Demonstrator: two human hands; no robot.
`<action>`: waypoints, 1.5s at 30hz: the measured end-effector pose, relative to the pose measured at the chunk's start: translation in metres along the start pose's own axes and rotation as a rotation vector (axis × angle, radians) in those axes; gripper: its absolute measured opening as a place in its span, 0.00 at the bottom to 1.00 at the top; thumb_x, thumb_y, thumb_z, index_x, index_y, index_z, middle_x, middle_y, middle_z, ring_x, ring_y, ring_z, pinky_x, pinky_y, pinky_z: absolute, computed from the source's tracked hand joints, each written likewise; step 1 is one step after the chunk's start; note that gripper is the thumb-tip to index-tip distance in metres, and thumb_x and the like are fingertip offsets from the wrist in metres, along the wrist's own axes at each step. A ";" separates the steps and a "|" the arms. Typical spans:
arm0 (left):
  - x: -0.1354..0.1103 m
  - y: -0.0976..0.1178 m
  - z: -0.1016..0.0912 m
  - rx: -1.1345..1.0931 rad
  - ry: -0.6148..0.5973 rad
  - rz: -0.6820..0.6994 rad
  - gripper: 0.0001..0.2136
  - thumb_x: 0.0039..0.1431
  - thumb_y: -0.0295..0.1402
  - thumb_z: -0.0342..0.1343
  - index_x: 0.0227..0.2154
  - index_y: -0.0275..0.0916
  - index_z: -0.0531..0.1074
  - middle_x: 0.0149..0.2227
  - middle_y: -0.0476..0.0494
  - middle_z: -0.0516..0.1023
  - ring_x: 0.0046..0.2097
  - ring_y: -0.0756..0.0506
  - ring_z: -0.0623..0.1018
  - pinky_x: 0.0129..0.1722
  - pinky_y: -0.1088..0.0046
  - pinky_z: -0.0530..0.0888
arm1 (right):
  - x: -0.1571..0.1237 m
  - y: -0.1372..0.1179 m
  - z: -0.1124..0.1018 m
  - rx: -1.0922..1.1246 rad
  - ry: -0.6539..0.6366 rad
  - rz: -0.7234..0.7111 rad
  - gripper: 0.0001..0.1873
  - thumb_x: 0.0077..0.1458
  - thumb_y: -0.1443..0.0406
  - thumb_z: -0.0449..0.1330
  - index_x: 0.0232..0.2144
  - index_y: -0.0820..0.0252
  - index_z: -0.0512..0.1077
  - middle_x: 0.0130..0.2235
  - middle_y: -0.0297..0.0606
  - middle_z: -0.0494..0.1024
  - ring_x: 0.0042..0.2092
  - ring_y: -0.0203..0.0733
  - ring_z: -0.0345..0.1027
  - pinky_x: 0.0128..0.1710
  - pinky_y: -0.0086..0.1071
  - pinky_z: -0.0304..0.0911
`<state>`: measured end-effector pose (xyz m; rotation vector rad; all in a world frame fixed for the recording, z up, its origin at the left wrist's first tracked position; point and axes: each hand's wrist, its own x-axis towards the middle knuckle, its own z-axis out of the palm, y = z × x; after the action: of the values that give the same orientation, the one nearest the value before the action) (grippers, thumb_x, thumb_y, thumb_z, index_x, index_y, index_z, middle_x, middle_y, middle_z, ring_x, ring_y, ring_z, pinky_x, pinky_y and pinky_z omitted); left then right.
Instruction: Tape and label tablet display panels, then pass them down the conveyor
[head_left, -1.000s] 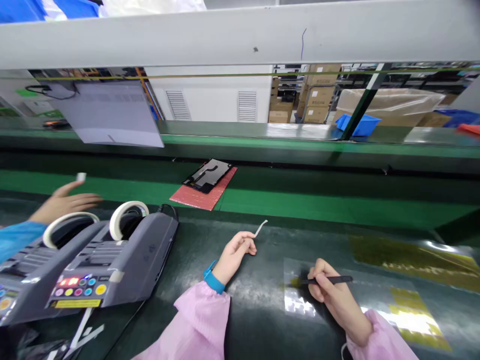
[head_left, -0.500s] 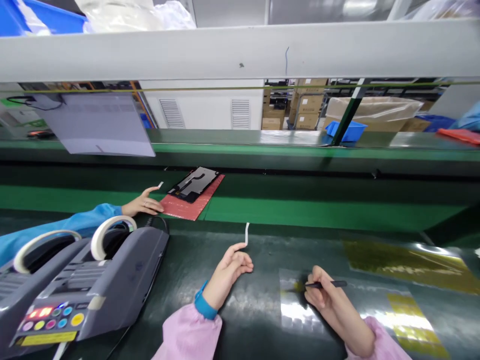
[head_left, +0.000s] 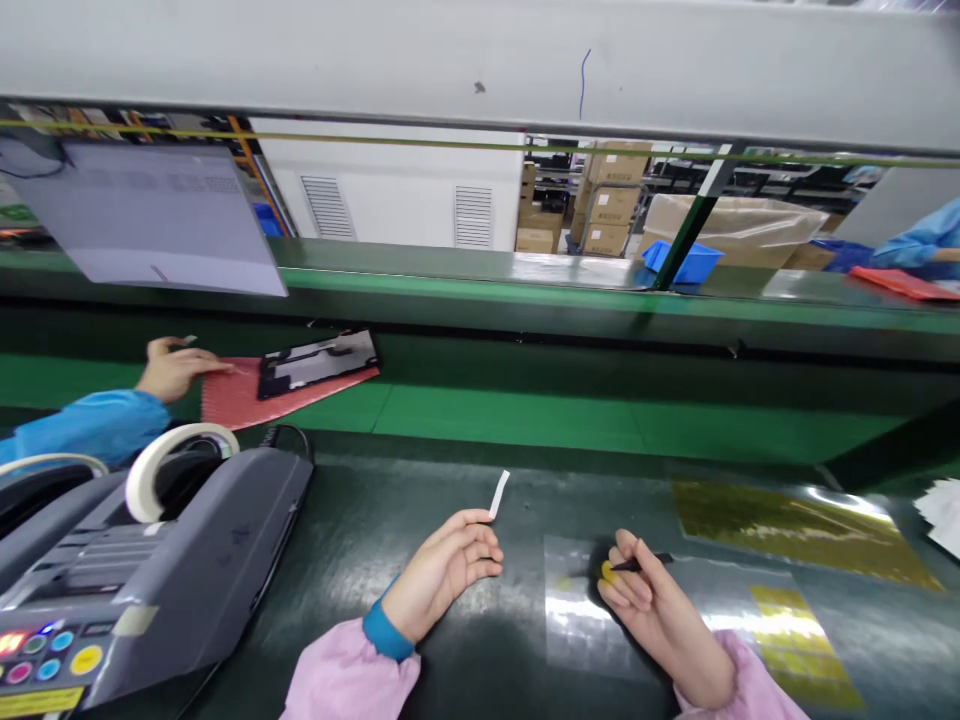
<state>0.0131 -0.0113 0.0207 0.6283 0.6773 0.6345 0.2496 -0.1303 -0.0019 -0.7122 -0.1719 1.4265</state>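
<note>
My left hand [head_left: 446, 570] is half curled, and a short strip of white tape [head_left: 499, 494] stands up from its index fingertip. It appears to cling there, with the other fingers loosely bent below. In my right hand [head_left: 641, 595] a thin black pen-shaped tool [head_left: 651, 563] is pinched between thumb and fingers; its exact kind is unclear. A small yellow piece [head_left: 607, 571] shows at the tool's tip. Under and beside that hand lies a clear plastic sheet [head_left: 566, 620] with yellow film pieces [head_left: 787, 620] farther right.
Tape dispensers [head_left: 195, 560] with white rolls stand at left. Behind them, a co-worker's blue-sleeved hand [head_left: 176, 370] touches a red bubble-wrap bag [head_left: 232, 395] under a display panel [head_left: 319, 362]. A yellow film sheet [head_left: 795, 530] lies right. A shelf beam [head_left: 375, 70] crosses above.
The co-worker's hand, red bag and panel have moved left, and the panel has turned. My left hand is slightly lower and turned more sideways. Yellow now shows at the black tool's tip.
</note>
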 end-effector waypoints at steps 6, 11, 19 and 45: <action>-0.001 0.000 0.001 -0.003 0.004 0.004 0.16 0.51 0.33 0.70 0.41 0.35 0.74 0.32 0.45 0.78 0.36 0.46 0.79 0.39 0.67 0.75 | -0.002 -0.001 0.001 -0.023 -0.066 -0.013 0.28 0.50 0.58 0.75 0.22 0.57 0.57 0.17 0.20 0.44 0.23 0.31 0.34 0.24 0.26 0.47; -0.002 0.001 0.002 -0.008 0.000 0.005 0.15 0.52 0.32 0.69 0.41 0.35 0.74 0.33 0.44 0.78 0.36 0.46 0.79 0.40 0.66 0.75 | -0.001 -0.001 0.002 -0.046 -0.076 -0.035 0.29 0.49 0.58 0.75 0.22 0.57 0.55 0.17 0.20 0.47 0.23 0.30 0.32 0.24 0.26 0.48; 0.000 0.001 0.001 0.002 -0.003 0.006 0.15 0.53 0.32 0.68 0.42 0.35 0.72 0.33 0.45 0.78 0.36 0.46 0.80 0.40 0.66 0.75 | -0.003 -0.002 0.003 -0.084 -0.040 -0.043 0.27 0.54 0.55 0.72 0.23 0.57 0.57 0.16 0.19 0.44 0.22 0.31 0.31 0.24 0.27 0.47; 0.000 0.000 0.000 0.013 -0.042 0.017 0.12 0.56 0.31 0.66 0.42 0.35 0.73 0.33 0.44 0.78 0.37 0.45 0.79 0.41 0.65 0.74 | 0.004 -0.001 0.002 -0.005 0.063 0.010 0.20 0.46 0.55 0.75 0.30 0.56 0.70 0.21 0.23 0.52 0.23 0.31 0.46 0.24 0.26 0.50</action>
<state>0.0134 -0.0108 0.0208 0.6582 0.6385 0.6313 0.2500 -0.1256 -0.0009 -0.7625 -0.1228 1.4121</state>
